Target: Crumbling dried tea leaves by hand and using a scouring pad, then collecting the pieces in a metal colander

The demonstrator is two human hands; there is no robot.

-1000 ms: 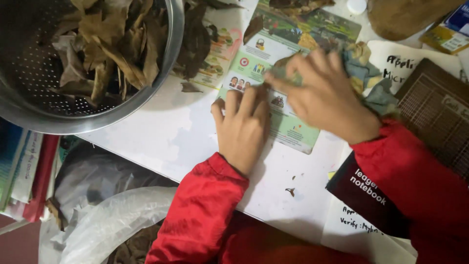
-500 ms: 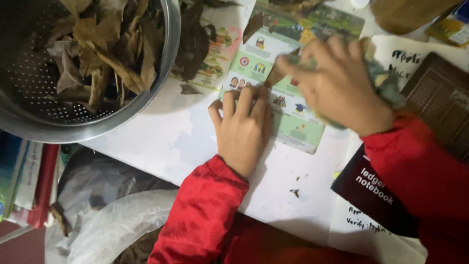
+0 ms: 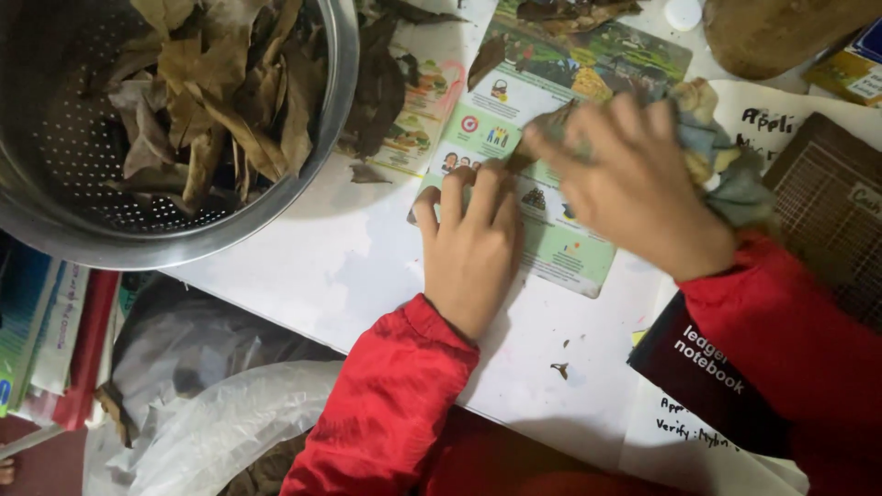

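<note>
- I look straight down at a white table (image 3: 303,276) with both of my hands over a printed green card (image 3: 551,248).
- My left hand (image 3: 473,243) lies flat, palm down, fingers (image 3: 457,188) spread and pointing away from me; it presses on the near left part of the card, gripping nothing.
- My right hand (image 3: 634,188) sits just beside the left hand, up and to its right, over the middle of the card. It looks blurred.
- The right hand is closed around a crumpled cloth (image 3: 726,170) of grey-blue and tan, which bulges out at the wrist side of the hand.
- A dry brown leaf (image 3: 542,129) lies on the card, just past the left fingertips and under the right fingertips. I cannot tell whether either hand touches it.
- The two hands are close but not clasped together.
- Both arms wear red sleeves (image 3: 386,404).
- A steel colander (image 3: 55,165) stands on the far left of the table, holding a heap of dry leaves (image 3: 220,92).
- More dark leaves (image 3: 381,87) lie just right of the colander, on another printed sheet.
- A dark notebook (image 3: 707,377) lies under my right forearm, at the near right.
- A brown gridded mat (image 3: 827,202) lies to the right of the cloth.
- Clear plastic bags (image 3: 202,422) sit below the table edge at the near left.
</note>
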